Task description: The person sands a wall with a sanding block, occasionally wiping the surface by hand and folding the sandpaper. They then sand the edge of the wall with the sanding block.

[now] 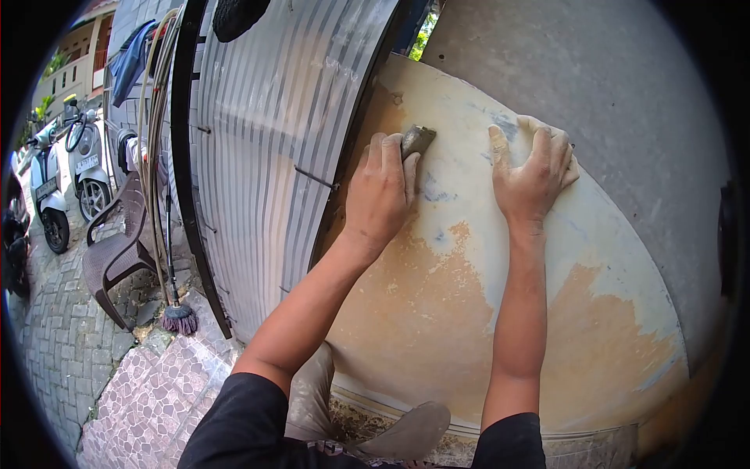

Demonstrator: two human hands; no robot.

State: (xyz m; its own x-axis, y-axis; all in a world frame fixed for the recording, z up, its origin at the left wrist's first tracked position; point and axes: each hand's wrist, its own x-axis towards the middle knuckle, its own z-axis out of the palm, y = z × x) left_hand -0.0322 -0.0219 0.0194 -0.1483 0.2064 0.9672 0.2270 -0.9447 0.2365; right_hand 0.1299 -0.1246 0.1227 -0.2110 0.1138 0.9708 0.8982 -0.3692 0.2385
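My left hand (380, 190) is closed around a small dark grey block (419, 140), which touches the upper left part of a large curved panel (437, 297). The panel is patchy, pale cream above and tan below, with a few bluish-grey spots. Near the panel's upper right edge, my right hand (536, 173) has its thumb and fingers apart. Its dusty fingertips curl over some pale, cloth-like material (573, 170), and part of its grip is hidden behind the fingers.
A corrugated sheet (266, 156) in a dark frame stands left of the panel. Further left are a brown plastic chair (117, 248), a broom head (180, 319), hanging hoses and parked scooters (90, 176). A grey surface (609, 94) lies beyond the panel.
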